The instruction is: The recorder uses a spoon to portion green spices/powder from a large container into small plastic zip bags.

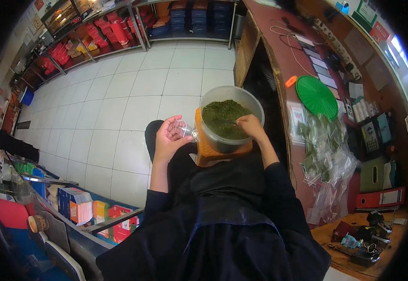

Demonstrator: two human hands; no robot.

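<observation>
My left hand [171, 136] holds a small clear plastic bag [187, 130] between thumb and fingers, just left of a round translucent plastic tub [258, 102]. Chopped green herbs or leaves [221, 112] fill much of the tub. Over its right side, my right hand [251, 125] grips a thin dark utensil [230, 122], whose far end reaches into the greens; its kind cannot be told. The tub stands on an orange plastic stool [204, 152] in front of my knees.
On the reddish counter [269, 17] at right lie a green round lid [317, 97] and a heap of clear bags, several with greens [316, 147]. Metal shelving [186, 38] with boxes stands beyond the tiled floor [133, 102]. A box of cards or packets [74, 206] sits lower left.
</observation>
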